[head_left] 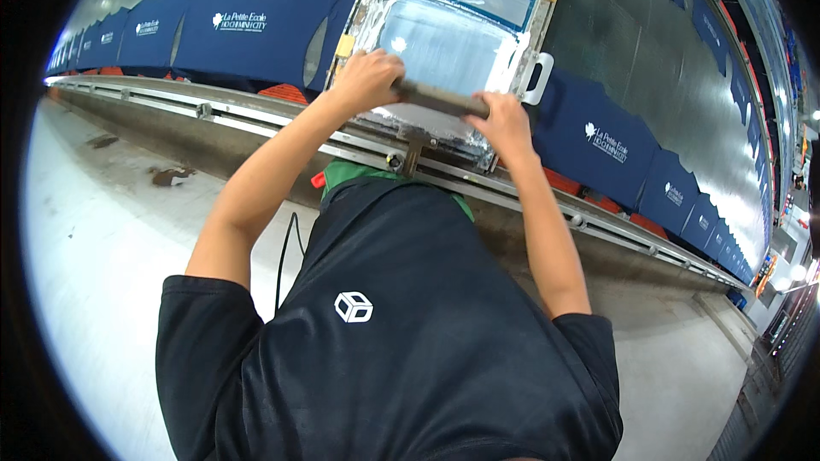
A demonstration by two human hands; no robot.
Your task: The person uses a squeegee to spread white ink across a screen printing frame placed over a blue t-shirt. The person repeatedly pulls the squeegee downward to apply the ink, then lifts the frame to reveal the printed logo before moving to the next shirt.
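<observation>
My left hand [367, 77] is wrapped shut around the left end of a squeegee [444, 102], a long dark bar that runs from about ten o'clock down toward four o'clock across the near part of a screen-printing frame [536, 26]. My right hand [506, 124] is curled closed over the right end of the same bar, fingers folded down on top of it, so both hands clamp the squeegee with a short stretch of bare handle showing between them. The squeegee rests on the pale blue mesh [444, 47] inside the metal-edged frame, near the frame's lower edge, at roughly twelve o'clock from my chest. A white handle [538, 77] sticks out from the frame's right side, just beside my right hand at two o'clock. The frame sits on a long printing tabletop [615, 8] that stretches from nine o'clock to three o'clock, with a metal rail [256, 115] along its near edge. Navy T-shirts with white chest prints lie in a row on it: one [248, 30] at ten o'clock from my left hand, another [598, 141] at three o'clock from my right. The pale floor [94, 230] lies at eight o'clock.
</observation>
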